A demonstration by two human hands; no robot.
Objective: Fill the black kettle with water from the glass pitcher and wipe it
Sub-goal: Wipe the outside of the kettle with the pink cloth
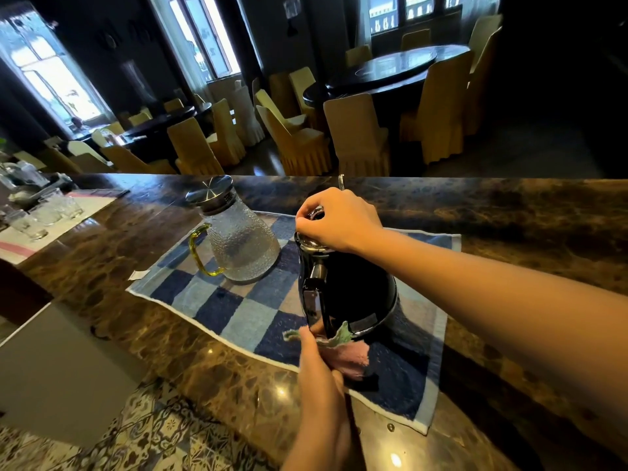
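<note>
The black kettle (360, 290) stands on a blue checked towel (238, 307) on the marble counter. My right hand (336, 219) reaches over its top and grips the metal lid knob. My left hand (319, 365) holds a pink and green cloth (346, 351) against the bottom of the kettle's handle. The glass pitcher (238, 243), with a steel lid and a yellow-green handle, stands upright on the same towel to the kettle's left, with a little water at its bottom.
Several small glasses (44, 215) sit on a white cloth at the far left of the brown marble counter (102, 273). Behind the counter's far edge is a dining room with covered chairs (356, 137) and round tables.
</note>
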